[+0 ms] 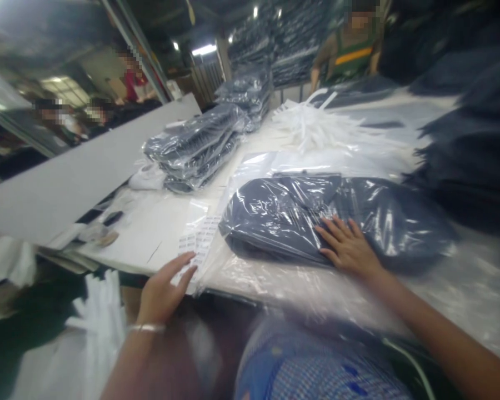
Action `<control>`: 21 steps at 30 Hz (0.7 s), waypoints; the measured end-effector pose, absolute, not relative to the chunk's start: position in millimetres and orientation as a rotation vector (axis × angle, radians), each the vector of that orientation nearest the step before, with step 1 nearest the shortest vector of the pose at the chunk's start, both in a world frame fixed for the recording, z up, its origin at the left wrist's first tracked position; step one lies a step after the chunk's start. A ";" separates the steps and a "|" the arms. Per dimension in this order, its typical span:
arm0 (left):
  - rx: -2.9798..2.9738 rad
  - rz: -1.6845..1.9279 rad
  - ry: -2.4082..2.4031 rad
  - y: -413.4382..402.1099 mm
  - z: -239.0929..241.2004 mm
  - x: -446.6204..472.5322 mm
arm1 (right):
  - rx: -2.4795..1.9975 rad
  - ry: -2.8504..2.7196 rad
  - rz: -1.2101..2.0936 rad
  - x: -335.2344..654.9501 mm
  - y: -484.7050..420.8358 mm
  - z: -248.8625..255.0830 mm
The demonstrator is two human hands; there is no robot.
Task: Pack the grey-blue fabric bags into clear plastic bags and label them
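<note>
A dark folded garment in a clear plastic bag (283, 216) lies on the table in front of me. My right hand (350, 250) rests flat on it with fingers spread. My left hand (166, 289) is at the table's front edge, thumb and forefinger apart, beside a sheet of printed labels (198, 241). Whether its fingertips touch the sheet I cannot tell. A bracelet circles the left wrist.
Bagged dark garments (195, 144) are stacked at the back left. White strips (312, 119) lie heaped behind the bag, and dark cloth (475, 150) is piled at the right. A grey board (87, 166) borders the left side. A co-worker (352, 50) stands across the table.
</note>
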State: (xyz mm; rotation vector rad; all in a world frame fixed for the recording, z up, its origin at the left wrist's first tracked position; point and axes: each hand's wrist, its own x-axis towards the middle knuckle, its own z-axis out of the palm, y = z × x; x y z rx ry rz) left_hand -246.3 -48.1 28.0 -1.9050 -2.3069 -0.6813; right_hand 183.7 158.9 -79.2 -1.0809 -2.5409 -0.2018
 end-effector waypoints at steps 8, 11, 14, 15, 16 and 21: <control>-2.371 -0.491 -1.710 109.5 27.6 -160.8 | -1.203 -2.603 -0.152 185.1 148.7 -52.3; -2.360 -0.381 -1.730 128.6 -22.5 -175.8 | -1.383 -2.458 -0.251 215.3 142.2 -55.0; -2.320 -0.400 -1.732 121.6 -55.9 -194.4 | -1.558 -2.265 -0.329 251.7 133.2 -65.9; -2.307 -0.418 -1.733 118.0 -60.9 -197.4 | -1.574 -2.244 -0.328 261.3 130.5 -68.7; -2.301 -0.433 -1.733 115.1 -63.4 -198.5 | -1.567 -2.256 -0.313 269.1 127.9 -70.3; -2.311 -0.442 -1.735 114.4 -61.7 -194.8 | -1.533 -2.322 -0.279 295.2 98.3 -62.7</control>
